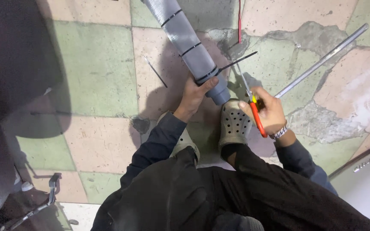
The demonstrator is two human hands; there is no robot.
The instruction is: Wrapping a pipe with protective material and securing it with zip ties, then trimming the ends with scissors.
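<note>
Carefully now: left hand (195, 95) wraps the grey mesh-covered plastic pipe (188, 45), its end over the beige clog (234, 123). Right hand (270, 112), clenched on red-handled cutters (253, 109), should snip the black zip-tie tail (237, 62) flush beside the pipe.

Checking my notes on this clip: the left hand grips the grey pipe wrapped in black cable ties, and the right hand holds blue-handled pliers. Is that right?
Not quite: the head view shows the pliers in the right hand have red and yellow handles, not blue. The left hand does grip the grey pipe with black cable ties.
</note>
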